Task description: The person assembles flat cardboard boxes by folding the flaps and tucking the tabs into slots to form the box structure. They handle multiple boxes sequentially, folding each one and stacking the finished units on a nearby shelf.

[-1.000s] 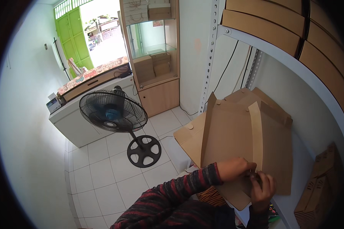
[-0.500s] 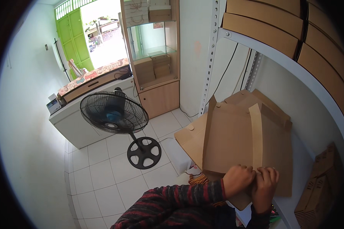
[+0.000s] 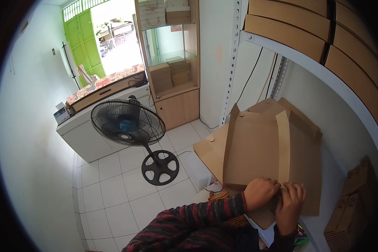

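Note:
A large brown cardboard box blank (image 3: pixel 256 147) lies in front of me, with its left side flap (image 3: pixel 230 143) standing up and a raised, paler strip (image 3: pixel 284 147) running along its length. At the near end of that strip, my left hand (image 3: pixel 261 193) has its fingers curled over the cardboard edge. Close beside it, my right hand (image 3: pixel 290 206) pinches the same near edge, thumb side hidden. A fold also stands along the near edge left of my hands. More flat cardboard (image 3: pixel 211 153) lies underneath, poking out at the left and far side.
Stacked brown boxes (image 3: pixel 285 35) fill the metal shelf (image 3: pixel 298 56) overhead. Folded cardboard (image 3: pixel 350 201) leans at the right. A black standing fan (image 3: pixel 128 124) is on the tiled floor at left, before a white counter (image 3: pixel 92 134) and a glass-fronted cabinet (image 3: pixel 178 107).
Both hands stay at the near edge and have shifted only slightly. The near-left fold of the cardboard now shows more upright. The whole view has moved a little.

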Motion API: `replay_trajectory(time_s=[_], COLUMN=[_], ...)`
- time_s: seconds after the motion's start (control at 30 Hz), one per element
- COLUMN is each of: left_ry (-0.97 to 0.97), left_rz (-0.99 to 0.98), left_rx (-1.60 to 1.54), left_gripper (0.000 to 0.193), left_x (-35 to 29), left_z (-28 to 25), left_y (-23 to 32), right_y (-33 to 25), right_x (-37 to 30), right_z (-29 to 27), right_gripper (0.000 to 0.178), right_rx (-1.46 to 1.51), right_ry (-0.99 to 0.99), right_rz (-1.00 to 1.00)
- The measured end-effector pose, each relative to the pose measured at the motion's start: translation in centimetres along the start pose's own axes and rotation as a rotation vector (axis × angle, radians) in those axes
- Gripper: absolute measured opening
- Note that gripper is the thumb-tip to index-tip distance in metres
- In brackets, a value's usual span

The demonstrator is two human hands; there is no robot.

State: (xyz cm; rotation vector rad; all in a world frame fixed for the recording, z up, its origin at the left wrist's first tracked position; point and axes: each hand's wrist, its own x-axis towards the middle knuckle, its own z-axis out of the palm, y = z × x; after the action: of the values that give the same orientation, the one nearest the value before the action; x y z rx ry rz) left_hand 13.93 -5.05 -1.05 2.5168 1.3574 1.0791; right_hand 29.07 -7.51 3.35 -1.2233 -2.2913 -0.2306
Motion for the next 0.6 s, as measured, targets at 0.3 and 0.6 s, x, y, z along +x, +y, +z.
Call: replay_trajectory(time_s=[0.3,0.6], left_ry=[-0.143,-0.142], left_rz=[-0.140,-0.043], left_rx=[-0.214,-0.233], left_gripper=[0.018,0.020], left_x=[1.2,1.5], left_z=[-0.6,-1.8], left_y=[-1.9,-0.9], right_y=[-0.4,0.9], right_x=[-0.8,-1.6], right_z=[0.0,-0.1], right_gripper=[0.044,0.037], right_rx=[0.081,0.005], right_ry=[0.012,0.152], right_rz=[0.045,0.060])
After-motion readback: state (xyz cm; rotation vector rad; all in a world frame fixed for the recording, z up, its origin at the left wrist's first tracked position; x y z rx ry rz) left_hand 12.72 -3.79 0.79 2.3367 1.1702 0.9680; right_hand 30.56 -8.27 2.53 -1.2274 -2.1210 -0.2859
